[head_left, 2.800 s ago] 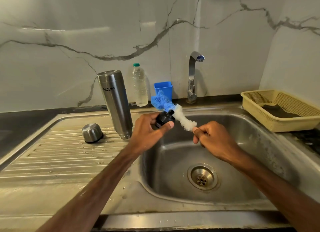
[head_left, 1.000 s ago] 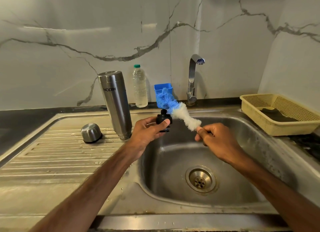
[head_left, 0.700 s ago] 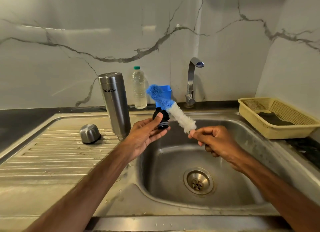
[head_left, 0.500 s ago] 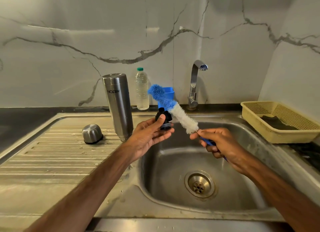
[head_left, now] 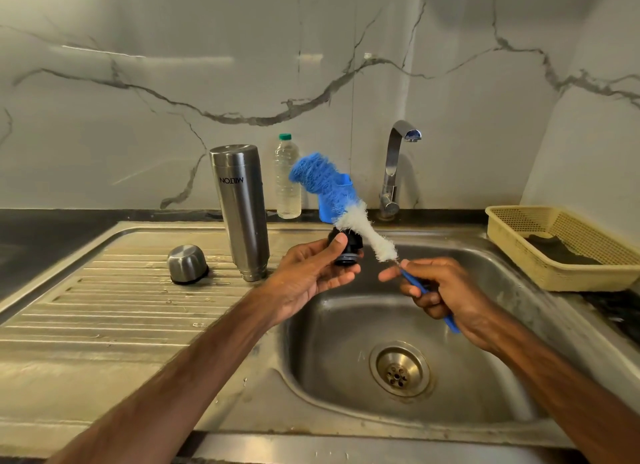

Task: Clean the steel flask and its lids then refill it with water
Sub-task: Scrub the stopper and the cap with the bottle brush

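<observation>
Over the sink bowl, nearest first: drain unplugged, no standing water.

Above the bowl's left edge, the left hand pinches the black inner lid between thumb and fingertips, with the other fingers loosened out. Above the bowl's centre, the right hand is curled round the blue handle of the bottle brush, forefinger stretched along the stem. White bristles lie against the lid's top right. The blue tip points up and away from the bowl.

Change vs a few seconds back:
- Left hand was wrapped tighter round the lid, now a light pinch.
- Right hand was choked up at the bristles, now slid down so the handle shows.
- Brush stands steeper.

Reads as the lid scrub still running, grip reset for another angle. Lid rinse looks still to do.

Left of the bowl, on the drainboard: steel flask standing upside down, going by the lettering, with the steel cap dome-up beside it. Neither is touched. Refill still ahead.

Behind the bowl: plastic bottle and tap, no stream visible. Right of the bowl: yellow basket with a dark cloth in it.
</observation>
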Demonstrator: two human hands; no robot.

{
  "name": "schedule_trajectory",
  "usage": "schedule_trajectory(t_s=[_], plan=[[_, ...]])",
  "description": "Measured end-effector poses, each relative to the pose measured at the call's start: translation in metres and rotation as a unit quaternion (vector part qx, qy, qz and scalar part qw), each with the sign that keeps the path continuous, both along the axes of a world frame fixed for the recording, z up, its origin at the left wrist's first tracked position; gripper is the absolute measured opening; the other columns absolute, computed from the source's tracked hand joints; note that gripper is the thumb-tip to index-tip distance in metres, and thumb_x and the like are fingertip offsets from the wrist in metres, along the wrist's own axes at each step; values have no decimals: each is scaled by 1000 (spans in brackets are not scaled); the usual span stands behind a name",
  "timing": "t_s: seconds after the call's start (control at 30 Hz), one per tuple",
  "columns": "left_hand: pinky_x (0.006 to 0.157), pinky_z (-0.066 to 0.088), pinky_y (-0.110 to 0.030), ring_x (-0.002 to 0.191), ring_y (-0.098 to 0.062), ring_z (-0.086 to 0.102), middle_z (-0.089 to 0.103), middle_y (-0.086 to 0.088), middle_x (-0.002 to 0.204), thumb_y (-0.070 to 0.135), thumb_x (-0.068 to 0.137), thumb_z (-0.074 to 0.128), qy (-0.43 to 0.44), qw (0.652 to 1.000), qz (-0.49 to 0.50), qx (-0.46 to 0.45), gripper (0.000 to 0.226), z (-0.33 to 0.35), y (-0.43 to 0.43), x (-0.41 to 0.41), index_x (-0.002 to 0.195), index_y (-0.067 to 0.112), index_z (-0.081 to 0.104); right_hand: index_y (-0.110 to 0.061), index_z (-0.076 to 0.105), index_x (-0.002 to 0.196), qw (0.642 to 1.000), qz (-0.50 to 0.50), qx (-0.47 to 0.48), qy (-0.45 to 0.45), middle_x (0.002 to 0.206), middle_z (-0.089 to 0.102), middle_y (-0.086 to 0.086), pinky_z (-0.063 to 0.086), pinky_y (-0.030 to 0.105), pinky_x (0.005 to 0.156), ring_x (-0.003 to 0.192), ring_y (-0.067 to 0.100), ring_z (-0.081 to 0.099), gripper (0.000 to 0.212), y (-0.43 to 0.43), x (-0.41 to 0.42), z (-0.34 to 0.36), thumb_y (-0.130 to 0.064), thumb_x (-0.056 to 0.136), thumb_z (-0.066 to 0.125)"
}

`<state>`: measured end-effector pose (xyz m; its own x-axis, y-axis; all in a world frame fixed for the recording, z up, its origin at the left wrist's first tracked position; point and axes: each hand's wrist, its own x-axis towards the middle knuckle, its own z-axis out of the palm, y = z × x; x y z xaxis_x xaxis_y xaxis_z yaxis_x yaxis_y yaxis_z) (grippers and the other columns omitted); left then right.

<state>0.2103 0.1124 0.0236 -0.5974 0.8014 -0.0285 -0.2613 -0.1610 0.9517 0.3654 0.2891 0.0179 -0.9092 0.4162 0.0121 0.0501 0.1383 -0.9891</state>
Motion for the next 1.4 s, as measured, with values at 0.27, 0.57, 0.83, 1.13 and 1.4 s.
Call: schedule_trajectory(t_s=[0.27, 0.57, 0.83, 1.13, 1.4], plan=[[78, 62, -25, 95, -22, 75, 73, -22, 117, 23, 99, 61, -19, 995, 77, 54, 32, 12, -13, -24, 115, -4, 68, -11, 78, 88, 995, -10, 95, -4, 55, 41, 1, 22, 20, 40, 45, 10, 29, 32, 9, 6, 0, -29, 101, 55], [80, 62, -25, 92, -19, 73, 76, -17, 108, 18, 100, 60, 51, 997, 49, 36, 21, 13, -11, -18, 108, 3, 72, -4, 77, 87, 987, -26, 149, 56, 47, 46, -3, 29, 14, 40, 40, 4, 34, 30, 6, 10, 2, -21, 100, 56], [79, 60, -23, 83, -14, 71, 75, -17, 111, 21, 100, 59, 94, 996, 8, -3, 25, 6, -11, -13, 111, 1, 71, -3, 77, 85, 984, -27, 164, 62, 45, 52, -6, 31, 11, 42, 39, 2, 37, 30, 8, 7, 1, -17, 100, 55], [81, 60, -24, 95, -17, 71, 73, -19, 119, 21, 102, 56, 116, 993, 9, 19, 32, 14, -18, -23, 123, -1, 67, -7, 78, 81, 985, -36, 156, 59, 47, 47, -1, 29, 13, 41, 41, 4, 35, 32, 15, 10, -1, -22, 99, 56], [87, 59, -26, 109, -24, 69, 70, -20, 125, 27, 94, 63, 78, 992, 51, 89, 42, 17, -18, -29, 128, 1, 65, -6, 77, 82, 987, -24, 152, 54, 47, 41, 1, 27, 16, 41, 39, 6, 30, 34, 18, 11, -6, -20, 101, 53]])
